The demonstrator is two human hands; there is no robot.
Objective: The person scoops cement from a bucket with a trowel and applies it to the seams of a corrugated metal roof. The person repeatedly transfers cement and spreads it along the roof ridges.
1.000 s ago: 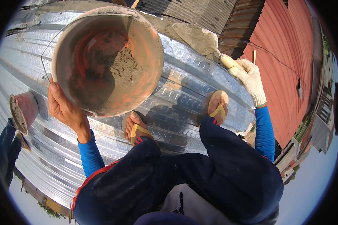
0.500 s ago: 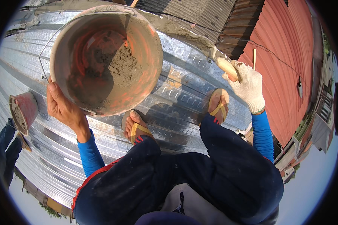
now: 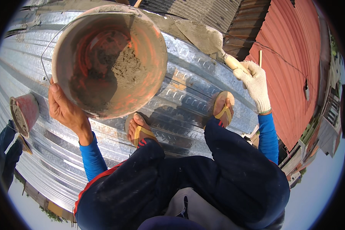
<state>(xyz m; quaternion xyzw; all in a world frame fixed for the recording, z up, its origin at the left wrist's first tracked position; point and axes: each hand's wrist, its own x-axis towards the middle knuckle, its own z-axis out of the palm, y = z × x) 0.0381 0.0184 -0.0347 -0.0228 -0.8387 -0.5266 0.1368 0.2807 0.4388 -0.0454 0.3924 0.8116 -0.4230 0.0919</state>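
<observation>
My bare left hand (image 3: pixel 65 111) grips a large mortar-smeared bucket (image 3: pixel 149 73) by its side, near the wire handle. Inside, a lump of grey mortar (image 3: pixel 127 65) lies on the right, with red plastic showing through the grime. My right hand (image 3: pixel 251 78), in a white knit glove, is closed on the wooden handle of a trowel (image 3: pixel 232 61). The trowel's cement-coated blade (image 3: pixel 203 38) rests at or just above a band of grey mortar (image 3: pixel 168 25) along the metal sheet's upper edge; contact is hard to judge.
Corrugated silver roofing (image 3: pixel 38 161) lies under my sandalled feet (image 3: pixel 140 130). At left, a second person's dark-trousered legs (image 3: pixel 5 149) are beside a pinkish bucket (image 3: pixel 30 109). A grey corrugated roof (image 3: pixel 207 11) is beyond the edge; red roofing (image 3: pixel 287 50) lies at right, crossed by a wire.
The trowel tilted nearly edge-on half a second ago and now shows its broad face again, as my right wrist turned. My left hand and the bucket stay about where they were.
</observation>
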